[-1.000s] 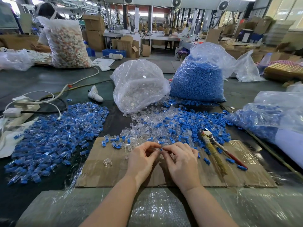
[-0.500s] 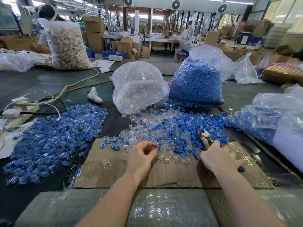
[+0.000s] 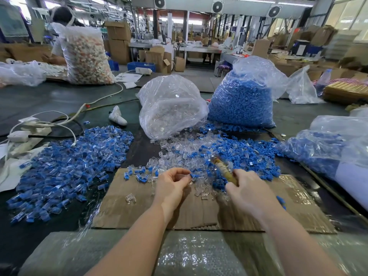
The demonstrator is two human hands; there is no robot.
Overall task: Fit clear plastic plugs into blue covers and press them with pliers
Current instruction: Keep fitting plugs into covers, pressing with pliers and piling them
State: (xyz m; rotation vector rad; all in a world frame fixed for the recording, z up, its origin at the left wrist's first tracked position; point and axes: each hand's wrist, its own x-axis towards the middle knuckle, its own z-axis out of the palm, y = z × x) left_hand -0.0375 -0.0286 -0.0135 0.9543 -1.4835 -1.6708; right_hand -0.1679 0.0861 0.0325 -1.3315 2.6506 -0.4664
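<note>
L hand [image 3: 172, 183] is pinching a fitted blue cover w/ plug [image 3: 191, 175] at frame centre, over the cardboard sheet [image 3: 123, 212]; R hand [image 3: 247, 191] is gripping the pliers [image 3: 224, 169], blurred, nose aiming at it. Best to be squaring the nose on the piece, squeezing gently. Behind: 1 bag of clear plugs [image 3: 171, 108], 1 bag of blue covers [image 3: 242, 102].
</note>
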